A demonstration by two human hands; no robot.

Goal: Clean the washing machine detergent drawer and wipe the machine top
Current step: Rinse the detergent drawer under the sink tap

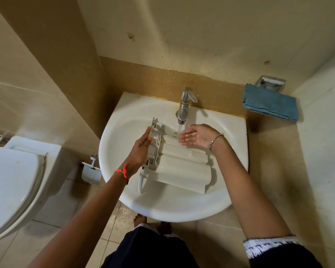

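Detergent drawer (182, 167) lies in the sink (112, 151) beside a running tap (184, 105). The left hand (141, 149) grasps its front end, and the right hand (197, 135), fingers relaxed and wet, catches the stream. Rinsing looks under way. The machine top, unseen here, likely remains to be wiped. A blue cloth (271, 105) lies nearby.

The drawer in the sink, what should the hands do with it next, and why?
Probably slide the drawer under the stream from the tap. That water only hits the open right hand; the drawer lies beside it, gripped at its front end by the left hand.
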